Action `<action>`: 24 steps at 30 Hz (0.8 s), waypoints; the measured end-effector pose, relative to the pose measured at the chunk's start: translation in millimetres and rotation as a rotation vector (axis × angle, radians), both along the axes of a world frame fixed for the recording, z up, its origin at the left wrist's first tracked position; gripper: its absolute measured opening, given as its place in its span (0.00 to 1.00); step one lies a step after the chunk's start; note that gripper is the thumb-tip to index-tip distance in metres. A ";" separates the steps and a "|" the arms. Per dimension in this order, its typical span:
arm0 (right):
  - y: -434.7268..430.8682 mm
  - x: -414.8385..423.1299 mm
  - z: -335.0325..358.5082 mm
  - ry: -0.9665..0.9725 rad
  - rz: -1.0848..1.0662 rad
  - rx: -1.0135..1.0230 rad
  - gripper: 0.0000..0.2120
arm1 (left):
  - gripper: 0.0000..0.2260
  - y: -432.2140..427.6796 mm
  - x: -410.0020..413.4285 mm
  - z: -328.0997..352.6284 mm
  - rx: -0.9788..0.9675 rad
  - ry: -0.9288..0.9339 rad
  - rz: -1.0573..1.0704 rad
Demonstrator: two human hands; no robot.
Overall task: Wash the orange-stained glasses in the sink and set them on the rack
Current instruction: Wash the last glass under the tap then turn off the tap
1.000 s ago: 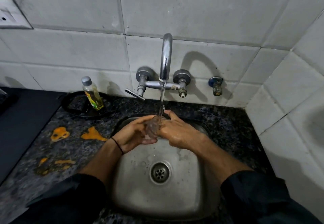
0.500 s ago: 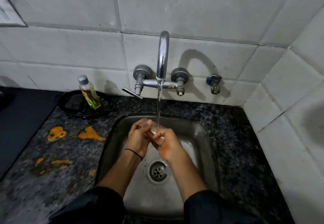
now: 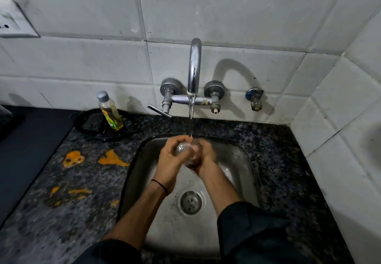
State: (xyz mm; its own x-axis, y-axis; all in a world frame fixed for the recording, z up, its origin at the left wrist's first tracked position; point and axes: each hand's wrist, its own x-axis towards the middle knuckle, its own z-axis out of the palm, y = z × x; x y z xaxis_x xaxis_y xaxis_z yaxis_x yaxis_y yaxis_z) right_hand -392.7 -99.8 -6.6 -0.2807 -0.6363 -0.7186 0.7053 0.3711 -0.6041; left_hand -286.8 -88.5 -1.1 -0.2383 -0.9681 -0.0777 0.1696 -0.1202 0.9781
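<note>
- Position: one clear glass (image 3: 186, 154) is held over the sink (image 3: 239, 160), directly under the water stream (image 3: 191, 123) falling from the tap (image 3: 194, 67).
- Grip: the left hand (image 3: 170, 158) has its fingers (image 3: 178, 140) curled round the glass from the left. The right hand (image 3: 207, 154) wraps it from the right, fingers curled against it, though blur hides the detail.
- Risk one: wet glass against wet skin makes a poor hold. A slip would drop the glass onto the steel basin near the drain (image 3: 190, 201), where it could chip or crack.
- Risk two: the stream lands close to the knuckles. Tilting the mouth of the glass into it would likely throw spray onto the surface (image 3: 278, 170).
- Risk three: orange spills (image 3: 112, 159) lie on the surface left of the sink. A washed glass set down there would pick up stain again.
- Risk four: no rack is in view, so carrying the wet glass there calls for a firm, dry-as-possible hold.
</note>
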 end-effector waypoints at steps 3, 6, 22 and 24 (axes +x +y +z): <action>-4.6 -1.4 1.5 0.253 0.242 -0.151 0.13 | 0.21 8.3 -3.9 8.4 0.465 0.327 0.004; -8.7 7.3 0.8 0.422 0.343 -0.239 0.14 | 0.21 11.8 1.5 8.0 0.653 0.323 -0.067; -6.6 6.8 6.7 0.346 -0.069 -0.026 0.22 | 0.21 19.7 -13.7 -14.5 0.288 0.012 -0.068; -3.8 2.6 11.3 0.260 -0.129 -0.031 0.22 | 0.26 13.3 -15.1 -5.3 0.532 0.098 -0.106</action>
State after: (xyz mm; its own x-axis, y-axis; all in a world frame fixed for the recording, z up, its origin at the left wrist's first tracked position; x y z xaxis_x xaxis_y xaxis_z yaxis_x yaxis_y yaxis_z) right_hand -390.2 -103.6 4.7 -0.5332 -0.6038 -0.5925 0.5655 0.2665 -0.7805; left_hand -301.9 -75.2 -6.3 -0.3630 -0.7718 -0.5220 0.2167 -0.6148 0.7583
